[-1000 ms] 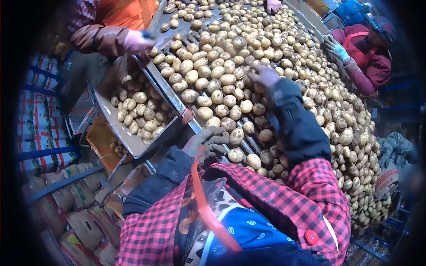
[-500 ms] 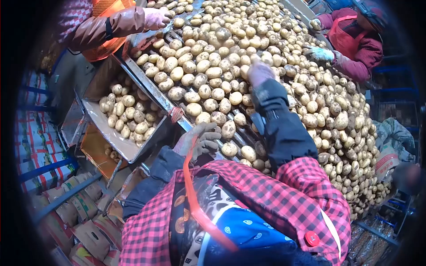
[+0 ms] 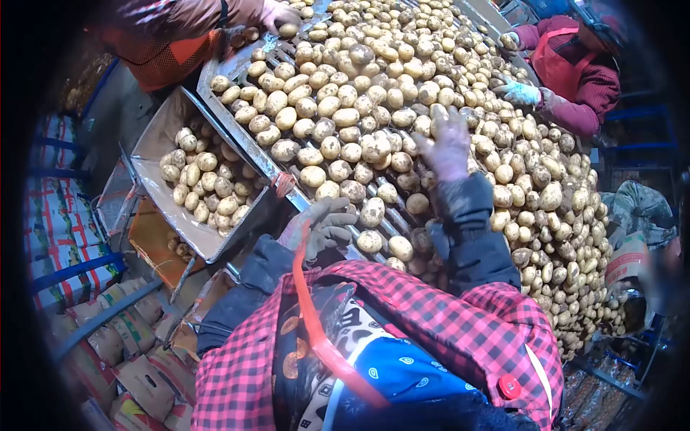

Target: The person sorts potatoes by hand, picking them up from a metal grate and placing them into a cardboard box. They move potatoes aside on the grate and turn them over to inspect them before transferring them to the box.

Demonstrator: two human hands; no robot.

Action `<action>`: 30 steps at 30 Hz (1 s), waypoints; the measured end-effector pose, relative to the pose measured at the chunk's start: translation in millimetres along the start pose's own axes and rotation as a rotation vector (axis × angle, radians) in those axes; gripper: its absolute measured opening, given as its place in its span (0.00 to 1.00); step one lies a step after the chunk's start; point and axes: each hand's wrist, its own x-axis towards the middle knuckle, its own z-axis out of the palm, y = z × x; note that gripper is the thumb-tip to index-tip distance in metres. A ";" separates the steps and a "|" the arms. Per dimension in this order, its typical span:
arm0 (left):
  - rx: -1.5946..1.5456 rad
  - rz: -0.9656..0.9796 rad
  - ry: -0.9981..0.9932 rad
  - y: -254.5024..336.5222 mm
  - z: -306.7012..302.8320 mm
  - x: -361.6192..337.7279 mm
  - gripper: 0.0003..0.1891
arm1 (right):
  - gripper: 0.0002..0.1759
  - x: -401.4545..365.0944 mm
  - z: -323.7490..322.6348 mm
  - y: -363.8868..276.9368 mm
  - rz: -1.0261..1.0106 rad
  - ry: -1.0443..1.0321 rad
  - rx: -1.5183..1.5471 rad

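My right hand [image 3: 447, 147], in a dirty pale glove, reaches over the heap of potatoes [image 3: 402, 79] with its fingers spread. Its fingertips are close to or touching several potatoes, and nothing shows in its grasp. Near the metal rail at the front edge, my left hand [image 3: 320, 224] hovers in a grey glove, its fingers loosely bent and apart, holding nothing. Just beyond it, a few potatoes [image 3: 371, 212] lie on the metal rollers [image 3: 395, 218]. Some of the rollers are hidden under potatoes and my sleeve.
A bin [image 3: 151, 187] holding potatoes stands left of the rail [image 3: 248, 151]. A co-worker's hand [image 3: 280, 16] holds a potato at the top left; another co-worker's gloved hand [image 3: 519, 92] rests by the heap at right. Cardboard boxes [image 3: 144, 381] are stacked at the lower left.
My right hand has moved right and slightly nearer, its fingers now spread. My left hand stays nearly still. The co-worker at top left has shifted, that hand now over a potato.
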 end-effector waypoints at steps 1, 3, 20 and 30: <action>0.013 0.007 0.019 0.8 4.2 -2.0 0.30 | 0.45 13.4 17.4 19.7 0.078 -0.095 0.047; 0.075 0.006 0.053 2.2 10.8 -4.5 0.33 | 0.46 25.7 41.2 41.7 0.176 -0.254 0.309; -0.255 -0.051 -0.087 -9.3 22.0 -17.2 0.27 | 0.39 -50.4 -42.4 71.2 0.185 -0.273 0.012; -0.108 0.202 0.152 3.6 30.9 -29.8 0.22 | 0.32 -25.9 17.2 55.2 0.303 -0.190 0.005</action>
